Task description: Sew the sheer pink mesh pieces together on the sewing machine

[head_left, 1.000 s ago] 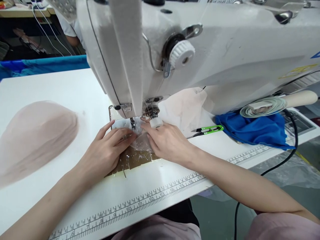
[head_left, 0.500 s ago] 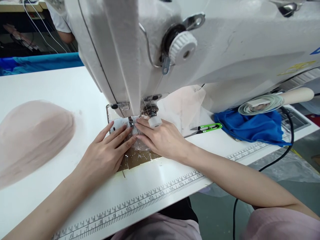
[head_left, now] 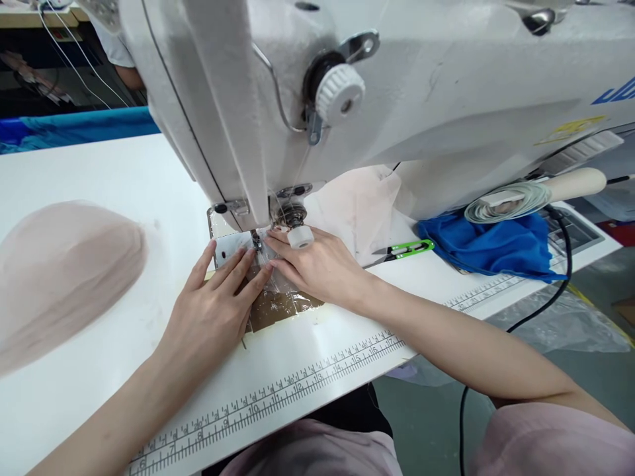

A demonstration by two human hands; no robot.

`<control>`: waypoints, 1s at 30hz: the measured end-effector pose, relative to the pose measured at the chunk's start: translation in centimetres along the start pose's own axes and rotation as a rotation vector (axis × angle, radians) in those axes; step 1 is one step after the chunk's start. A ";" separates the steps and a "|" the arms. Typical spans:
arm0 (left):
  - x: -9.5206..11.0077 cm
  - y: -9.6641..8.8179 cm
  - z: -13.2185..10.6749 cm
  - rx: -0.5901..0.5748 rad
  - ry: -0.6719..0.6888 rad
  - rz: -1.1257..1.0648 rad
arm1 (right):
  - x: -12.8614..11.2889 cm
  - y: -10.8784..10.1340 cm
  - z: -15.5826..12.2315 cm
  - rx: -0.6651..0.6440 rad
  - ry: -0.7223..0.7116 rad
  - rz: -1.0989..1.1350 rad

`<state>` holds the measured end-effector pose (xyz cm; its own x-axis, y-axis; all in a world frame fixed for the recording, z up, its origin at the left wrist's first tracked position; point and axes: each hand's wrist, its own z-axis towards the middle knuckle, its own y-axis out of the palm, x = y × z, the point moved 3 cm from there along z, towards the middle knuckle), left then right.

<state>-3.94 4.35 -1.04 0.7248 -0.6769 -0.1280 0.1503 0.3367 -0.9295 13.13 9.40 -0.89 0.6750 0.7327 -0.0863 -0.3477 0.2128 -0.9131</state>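
My left hand [head_left: 213,311] lies flat with fingers stretched out, pressing a thin sheer piece of fabric [head_left: 278,281] onto the bed of the white sewing machine [head_left: 397,99]. My right hand [head_left: 317,268] rests on the same fabric just right of the presser foot [head_left: 256,241], fingers extended and close together. A white thimble-like ring [head_left: 300,237] sits on one finger. Fingertips of both hands meet in front of the needle. More pale fabric [head_left: 362,205] bunches behind the needle, under the machine arm.
A stack of pinkish sheer fabric [head_left: 64,271] lies at the left of the white table [head_left: 124,178]. Green thread snips [head_left: 404,250], blue cloth [head_left: 491,244] and a tape roll [head_left: 506,201] lie right. A black cable [head_left: 496,357] hangs off the edge. Another person's arm [head_left: 124,59] shows beyond.
Both hands have slid slightly forward toward the needle with the fabric; my left fingers have straightened and now lie flatter. The camera view shifted a little to the right.
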 end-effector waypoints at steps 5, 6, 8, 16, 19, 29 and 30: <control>0.2 0.0 0.0 0.014 -0.038 -0.053 | 0.0 0.0 0.1 -0.026 0.024 0.020; 0.2 0.0 0.0 0.013 -0.042 -0.061 | 0.0 0.0 0.1 -0.038 0.028 0.027; 0.2 0.0 0.1 0.014 -0.043 -0.061 | 0.0 0.0 0.1 -0.054 0.030 0.035; 0.3 0.0 0.2 0.001 -0.016 0.029 | 0.1 0.1 0.2 -0.067 0.010 0.020; 0.2 0.1 0.2 0.000 -0.035 0.009 | 0.1 0.1 0.0 -0.050 -0.013 0.019; 0.1 0.1 0.2 0.026 -0.038 -0.011 | -0.7 -1.2 -1.3 0.094 -0.139 0.114; 0.0 0.1 0.1 0.033 -0.041 -0.022 | -0.7 -1.1 -1.3 0.099 -0.140 0.092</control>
<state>-3.84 4.45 -1.04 0.7478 -0.6575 -0.0925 0.1884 0.3436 -0.9200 13.86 7.83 -0.32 0.5428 0.8332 -0.1054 -0.4707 0.1978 -0.8598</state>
